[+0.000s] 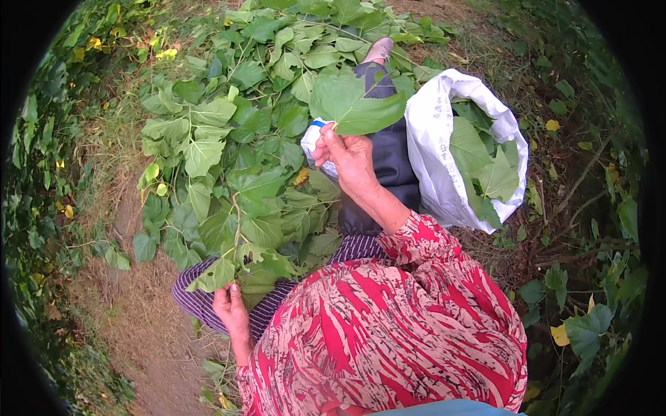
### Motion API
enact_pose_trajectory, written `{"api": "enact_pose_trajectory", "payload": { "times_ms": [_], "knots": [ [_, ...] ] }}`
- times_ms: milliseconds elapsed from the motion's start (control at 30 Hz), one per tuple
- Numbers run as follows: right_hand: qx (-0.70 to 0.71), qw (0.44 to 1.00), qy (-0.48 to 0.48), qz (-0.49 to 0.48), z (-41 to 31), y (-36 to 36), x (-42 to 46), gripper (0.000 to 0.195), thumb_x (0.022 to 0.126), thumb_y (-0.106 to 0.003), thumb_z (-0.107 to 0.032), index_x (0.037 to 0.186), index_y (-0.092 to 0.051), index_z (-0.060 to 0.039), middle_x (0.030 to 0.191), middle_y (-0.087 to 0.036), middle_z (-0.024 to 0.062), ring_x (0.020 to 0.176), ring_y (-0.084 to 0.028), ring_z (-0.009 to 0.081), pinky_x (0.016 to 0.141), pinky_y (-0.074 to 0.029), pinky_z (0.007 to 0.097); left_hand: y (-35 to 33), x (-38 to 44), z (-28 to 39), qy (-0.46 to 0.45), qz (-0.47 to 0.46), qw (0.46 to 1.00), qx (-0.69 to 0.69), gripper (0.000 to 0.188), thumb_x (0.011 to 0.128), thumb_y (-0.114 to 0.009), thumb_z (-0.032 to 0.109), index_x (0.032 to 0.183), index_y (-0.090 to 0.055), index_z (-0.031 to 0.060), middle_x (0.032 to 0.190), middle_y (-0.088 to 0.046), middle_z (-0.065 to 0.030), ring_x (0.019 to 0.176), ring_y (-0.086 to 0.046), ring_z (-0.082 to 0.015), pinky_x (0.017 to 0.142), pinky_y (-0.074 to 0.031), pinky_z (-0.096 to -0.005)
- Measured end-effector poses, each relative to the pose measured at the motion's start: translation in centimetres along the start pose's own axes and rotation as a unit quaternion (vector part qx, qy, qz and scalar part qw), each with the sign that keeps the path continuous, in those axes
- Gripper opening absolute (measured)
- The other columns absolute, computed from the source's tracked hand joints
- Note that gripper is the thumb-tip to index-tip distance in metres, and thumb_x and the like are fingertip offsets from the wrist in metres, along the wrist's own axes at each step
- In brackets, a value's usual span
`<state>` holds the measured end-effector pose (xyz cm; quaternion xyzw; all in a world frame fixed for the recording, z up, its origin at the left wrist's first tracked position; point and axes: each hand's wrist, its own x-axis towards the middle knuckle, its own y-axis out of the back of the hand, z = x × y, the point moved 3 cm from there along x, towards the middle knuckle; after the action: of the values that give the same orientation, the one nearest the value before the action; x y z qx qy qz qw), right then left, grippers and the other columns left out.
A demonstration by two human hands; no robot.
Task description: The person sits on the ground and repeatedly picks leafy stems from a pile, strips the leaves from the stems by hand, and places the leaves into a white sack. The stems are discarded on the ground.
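Between the thumb and fingers of my right hand is the stalk end of a large, broad green leaf, raised over my dark trouser leg. My left hand, by my striped knee, pinches the lower end of a leafy branch that points away from me. To the right of my leg stands a white woven sack with its mouth rolled open. Picked green leaves fill its mouth. A white and blue object shows partly behind my right fingers; I cannot tell what it is.
A wide heap of cut leafy branches spreads ahead and to the left, reaching past my shoe. Bare soil and dry grass lie on the left. Low plants and thin twigs border the right side.
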<state>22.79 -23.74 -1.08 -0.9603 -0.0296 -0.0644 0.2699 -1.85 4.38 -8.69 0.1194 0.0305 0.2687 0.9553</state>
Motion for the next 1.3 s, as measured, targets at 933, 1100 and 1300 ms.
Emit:
{"api": "enact_pose_trajectory", "payload": {
  "times_ms": [933,1100,1300],
  "knots": [
    [-0.680,0.644,-0.110,-0.332,13.0,-3.9,3.1,0.063,0.074,-0.063,-0.044,0.114,-0.053,0.0040,0.102,-0.060,0.0217,0.102,-0.054,0.0346,0.088,-0.041,0.0393,5.3,9.5,12.7,-0.242,-0.175,0.925,0.234,0.007,0.080,-0.057,0.008,0.086,-0.056,0.0042,0.084,-0.056,-0.0058,0.086,-0.055,-0.0224,0.104,-0.016,-0.0486],
    [-0.552,0.706,-0.278,-0.346,21.6,-0.8,-1.5,0.056,0.076,-0.061,-0.049,0.099,-0.064,0.0019,0.093,-0.064,0.0184,0.087,-0.061,0.0244,0.077,-0.047,0.0349,6.1,10.3,10.6,-0.148,-0.223,0.963,0.037,0.011,0.085,-0.055,0.011,0.091,-0.057,0.0016,0.088,-0.057,-0.0031,0.088,-0.053,-0.0159,0.092,-0.035,-0.0327],
    [-0.469,0.739,-0.296,-0.382,21.3,-1.2,-7.2,0.045,0.081,-0.060,-0.038,0.100,-0.063,0.0022,0.085,-0.064,0.0115,0.077,-0.058,0.0173,0.070,-0.045,0.0301,6.5,12.2,10.1,-0.115,-0.192,0.973,0.064,0.013,0.089,-0.050,0.010,0.093,-0.058,0.0002,0.086,-0.057,-0.0016,0.086,-0.052,-0.0096,0.081,-0.041,-0.0248]
  ]
}}
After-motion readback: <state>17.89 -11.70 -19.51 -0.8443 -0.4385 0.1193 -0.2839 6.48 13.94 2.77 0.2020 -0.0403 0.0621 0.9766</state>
